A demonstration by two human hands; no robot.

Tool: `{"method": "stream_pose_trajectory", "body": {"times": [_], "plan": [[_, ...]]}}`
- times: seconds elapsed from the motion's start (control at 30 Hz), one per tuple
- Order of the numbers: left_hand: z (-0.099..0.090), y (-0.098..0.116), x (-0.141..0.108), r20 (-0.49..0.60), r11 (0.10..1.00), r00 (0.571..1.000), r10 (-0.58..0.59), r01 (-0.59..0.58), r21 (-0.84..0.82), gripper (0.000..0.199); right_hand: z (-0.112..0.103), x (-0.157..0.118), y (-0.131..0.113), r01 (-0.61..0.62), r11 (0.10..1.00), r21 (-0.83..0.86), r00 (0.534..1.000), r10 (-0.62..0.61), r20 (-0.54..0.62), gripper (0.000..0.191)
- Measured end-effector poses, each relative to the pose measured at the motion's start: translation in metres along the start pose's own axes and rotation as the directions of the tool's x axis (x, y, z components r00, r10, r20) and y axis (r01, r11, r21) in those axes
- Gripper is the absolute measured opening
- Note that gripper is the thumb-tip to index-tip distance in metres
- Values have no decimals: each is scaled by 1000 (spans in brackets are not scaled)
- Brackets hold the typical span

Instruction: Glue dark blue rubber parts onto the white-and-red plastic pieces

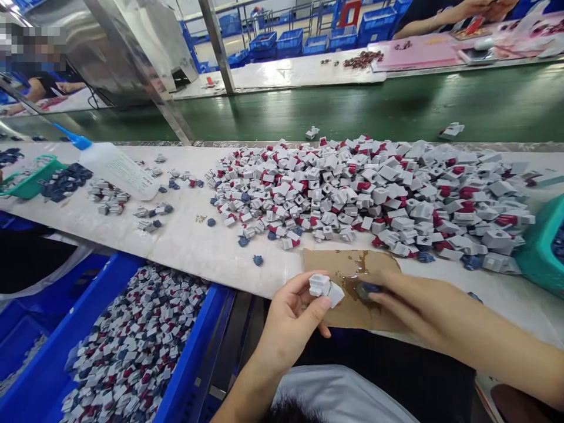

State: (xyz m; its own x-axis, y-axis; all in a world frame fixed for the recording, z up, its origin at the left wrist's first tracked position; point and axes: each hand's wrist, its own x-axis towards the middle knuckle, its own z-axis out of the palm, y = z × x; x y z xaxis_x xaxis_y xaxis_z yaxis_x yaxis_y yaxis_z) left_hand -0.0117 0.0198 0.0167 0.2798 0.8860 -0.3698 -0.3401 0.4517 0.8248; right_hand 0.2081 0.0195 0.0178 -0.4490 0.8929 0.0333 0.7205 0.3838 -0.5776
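Observation:
My left hand [288,323] pinches a small light-grey plastic block [325,288] between thumb and fingers, above the table's front edge. My right hand [408,296], smeared by motion, has its fingertips closed on a small dark-blue piece [369,289]. That piece is low over a brown cardboard sheet [324,262], which carries a wet, shiny patch of liquid [355,270]. Whether the blue piece touches the cardboard I cannot tell. Behind the cardboard lies a large heap of grey blocks [326,194], many with dark-red parts, with dark-blue pieces [258,259] scattered at its edge.
A white bottle with a blue nozzle [117,167] leans at the left. Below, a blue crate [207,329] holds many grey, red and blue parts. A teal basket [540,241] stands at right. Beyond runs a green conveyor belt [282,114], with other people across it and at far left.

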Motion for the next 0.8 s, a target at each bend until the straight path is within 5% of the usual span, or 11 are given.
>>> {"method": "stream_pose_trajectory", "body": {"times": [0.23, 0.47, 0.63, 0.8], "plan": [[4, 9, -5, 75, 995, 997, 18, -25, 98, 38, -25, 16, -42, -49, 900, 432, 999, 43, 24, 29], [3, 8, -10, 109, 959, 990, 84, -111, 263, 34, -21, 21, -41, -66, 887, 456, 997, 42, 63, 28], [-1, 5, -14, 165, 826, 965, 205, -261, 500, 31, -19, 19, -36, -75, 882, 465, 984, -10, 178, 26], [1, -3, -7, 147, 841, 970, 196, -243, 484, 31, -9, 25, -34, -128, 821, 556, 979, 16, 203, 31]]}}
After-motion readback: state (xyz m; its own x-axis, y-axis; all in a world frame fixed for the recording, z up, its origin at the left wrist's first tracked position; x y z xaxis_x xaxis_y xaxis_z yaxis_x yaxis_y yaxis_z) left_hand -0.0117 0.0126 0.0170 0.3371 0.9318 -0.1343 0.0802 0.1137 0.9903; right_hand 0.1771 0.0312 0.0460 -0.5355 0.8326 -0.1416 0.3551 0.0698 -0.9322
